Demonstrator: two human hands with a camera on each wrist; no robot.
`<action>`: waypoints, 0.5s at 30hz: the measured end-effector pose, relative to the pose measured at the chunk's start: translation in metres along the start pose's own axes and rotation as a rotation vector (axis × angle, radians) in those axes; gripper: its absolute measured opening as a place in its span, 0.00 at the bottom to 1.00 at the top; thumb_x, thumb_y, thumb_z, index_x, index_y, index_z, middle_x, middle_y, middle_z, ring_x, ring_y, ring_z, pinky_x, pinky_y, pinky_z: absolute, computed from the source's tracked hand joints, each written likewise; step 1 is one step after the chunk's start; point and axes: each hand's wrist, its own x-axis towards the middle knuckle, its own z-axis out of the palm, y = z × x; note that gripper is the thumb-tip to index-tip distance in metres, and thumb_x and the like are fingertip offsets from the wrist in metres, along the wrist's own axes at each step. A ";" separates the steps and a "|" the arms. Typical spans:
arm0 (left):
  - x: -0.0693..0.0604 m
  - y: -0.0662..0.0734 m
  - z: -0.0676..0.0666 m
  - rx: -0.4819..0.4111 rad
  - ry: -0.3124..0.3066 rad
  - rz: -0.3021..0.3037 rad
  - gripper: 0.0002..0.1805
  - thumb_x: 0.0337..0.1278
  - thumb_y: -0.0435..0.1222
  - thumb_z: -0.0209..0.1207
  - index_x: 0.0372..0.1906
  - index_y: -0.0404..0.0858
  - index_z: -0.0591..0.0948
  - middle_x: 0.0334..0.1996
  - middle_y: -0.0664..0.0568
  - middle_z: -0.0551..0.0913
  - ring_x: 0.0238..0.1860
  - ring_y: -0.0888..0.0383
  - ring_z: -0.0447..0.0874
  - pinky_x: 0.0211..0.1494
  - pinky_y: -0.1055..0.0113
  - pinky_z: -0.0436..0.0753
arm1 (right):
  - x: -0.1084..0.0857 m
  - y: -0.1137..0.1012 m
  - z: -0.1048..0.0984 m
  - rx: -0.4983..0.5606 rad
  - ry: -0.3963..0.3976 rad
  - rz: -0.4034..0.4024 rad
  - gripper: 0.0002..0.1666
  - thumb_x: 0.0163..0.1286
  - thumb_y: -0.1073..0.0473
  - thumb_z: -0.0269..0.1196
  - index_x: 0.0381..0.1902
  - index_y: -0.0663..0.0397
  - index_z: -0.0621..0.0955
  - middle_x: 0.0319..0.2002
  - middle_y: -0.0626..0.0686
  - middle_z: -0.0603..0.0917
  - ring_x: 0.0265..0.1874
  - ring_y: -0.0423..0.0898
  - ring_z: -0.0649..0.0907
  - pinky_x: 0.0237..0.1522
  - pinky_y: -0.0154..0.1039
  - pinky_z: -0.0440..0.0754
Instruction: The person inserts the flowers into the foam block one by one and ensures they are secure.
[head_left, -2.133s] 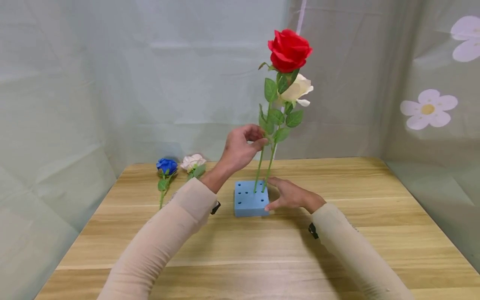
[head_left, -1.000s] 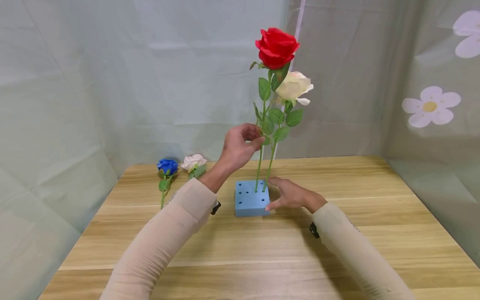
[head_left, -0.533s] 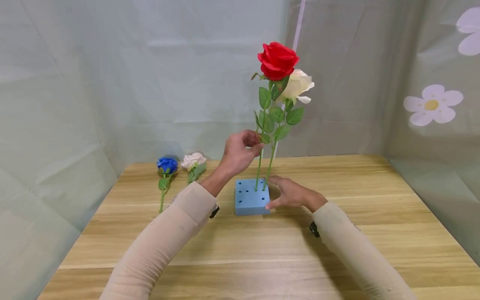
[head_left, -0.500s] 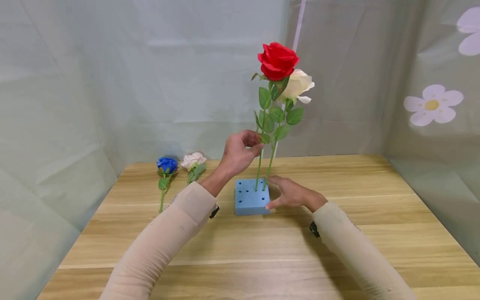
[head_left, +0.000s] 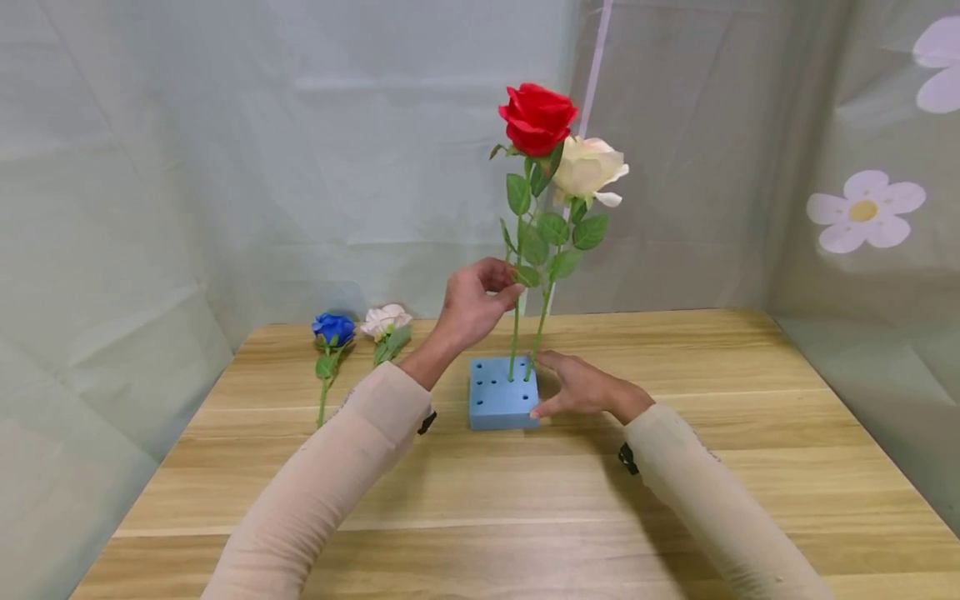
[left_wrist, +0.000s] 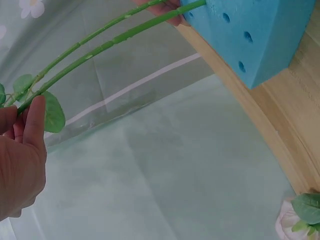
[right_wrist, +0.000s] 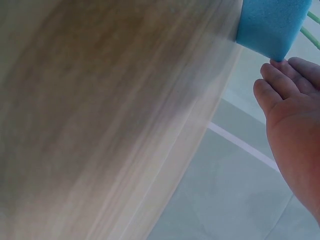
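My left hand (head_left: 474, 307) pinches the stem of the red rose (head_left: 537, 119) between thumb and fingers; the left wrist view shows this hand (left_wrist: 22, 165) on the green stem (left_wrist: 102, 49). That stem stands in a hole of the blue block (head_left: 503, 409). Just right of it, the cream rose (head_left: 588, 169) rises from another hole, leaning slightly right. At the block's right side my right hand (head_left: 585, 388) holds it, thumb at the front corner and fingers at the back. In the right wrist view, fingertips of the hand (right_wrist: 297, 117) touch the block's corner (right_wrist: 272, 27).
On the wooden table (head_left: 510, 517), a blue rose (head_left: 333, 329) and a pale pink rose (head_left: 386, 321) lie at the back left, partly hidden by my left arm. Several holes of the block have no stem. Fabric (head_left: 420, 167) hangs behind the table.
The red rose's head has moved left and a little lower than at first, and my left hand has shifted slightly left with its stem. My right hand stays at the block.
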 end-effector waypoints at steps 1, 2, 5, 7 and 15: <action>0.001 0.000 0.000 0.002 -0.002 -0.005 0.09 0.65 0.30 0.63 0.46 0.30 0.82 0.37 0.42 0.85 0.39 0.50 0.86 0.38 0.66 0.86 | 0.000 0.000 0.000 -0.001 -0.002 0.001 0.61 0.56 0.43 0.77 0.74 0.71 0.60 0.72 0.67 0.64 0.72 0.61 0.63 0.72 0.57 0.61; 0.001 0.000 0.000 0.005 -0.003 -0.010 0.09 0.65 0.30 0.63 0.46 0.30 0.82 0.37 0.42 0.84 0.40 0.50 0.86 0.38 0.66 0.86 | 0.000 0.000 0.000 -0.003 -0.003 0.003 0.61 0.56 0.43 0.77 0.74 0.71 0.60 0.72 0.67 0.64 0.72 0.61 0.63 0.72 0.57 0.61; 0.003 0.000 0.000 0.014 -0.010 -0.024 0.09 0.65 0.30 0.63 0.47 0.30 0.82 0.37 0.42 0.84 0.40 0.51 0.86 0.38 0.66 0.86 | 0.000 0.001 0.000 -0.008 -0.003 0.001 0.61 0.56 0.43 0.77 0.74 0.72 0.60 0.72 0.68 0.64 0.72 0.62 0.63 0.72 0.58 0.61; 0.005 0.000 0.000 0.022 -0.011 -0.028 0.09 0.65 0.30 0.63 0.47 0.30 0.82 0.38 0.43 0.84 0.39 0.51 0.86 0.38 0.66 0.86 | 0.000 0.001 0.000 -0.011 -0.005 0.007 0.61 0.56 0.43 0.77 0.74 0.71 0.60 0.72 0.67 0.63 0.72 0.61 0.62 0.72 0.57 0.60; 0.010 -0.001 0.004 -0.001 0.010 -0.068 0.09 0.65 0.31 0.63 0.47 0.32 0.82 0.39 0.44 0.83 0.40 0.52 0.85 0.38 0.65 0.86 | -0.001 0.000 0.000 -0.010 -0.009 0.033 0.62 0.55 0.43 0.77 0.75 0.70 0.59 0.73 0.66 0.63 0.73 0.60 0.61 0.73 0.56 0.60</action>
